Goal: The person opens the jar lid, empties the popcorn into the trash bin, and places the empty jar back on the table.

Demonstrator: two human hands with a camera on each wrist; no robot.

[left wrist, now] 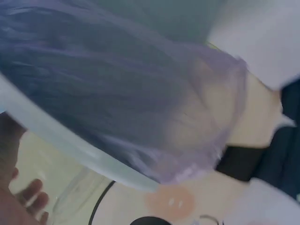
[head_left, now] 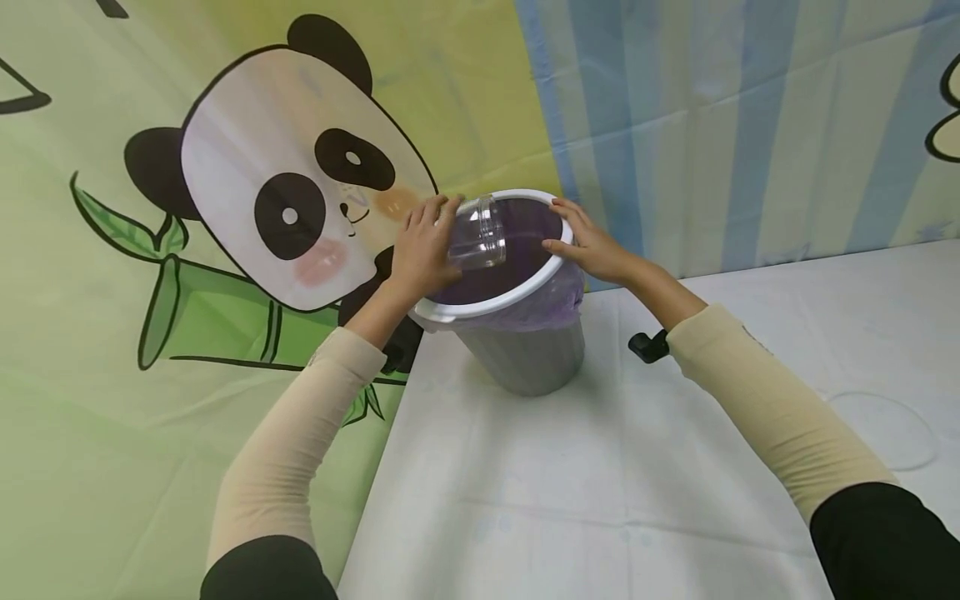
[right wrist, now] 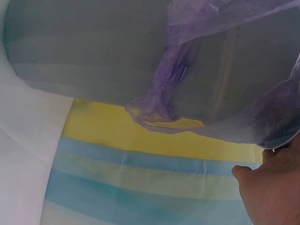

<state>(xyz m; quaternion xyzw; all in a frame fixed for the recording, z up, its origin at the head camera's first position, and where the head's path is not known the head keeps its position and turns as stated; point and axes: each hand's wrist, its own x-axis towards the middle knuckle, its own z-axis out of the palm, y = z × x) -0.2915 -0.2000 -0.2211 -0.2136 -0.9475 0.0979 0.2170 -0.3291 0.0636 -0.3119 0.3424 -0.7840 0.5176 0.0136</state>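
A grey trash can stands on the white surface, with a purple bag lining it and a white ring around its mouth. My left hand grips a clear jar by its base end. The jar lies on its side over the can's opening, its threaded mouth pointing right. On the right side of the can, my right hand holds the rim, thumb and fingers reaching over the ring. The right wrist view shows that hand at the rim, partly cut off by the frame.
Behind the can hangs a cloth with a printed panda and blue stripes. The white surface extends toward me and to the right. A loose end of the bag hangs outside the can.
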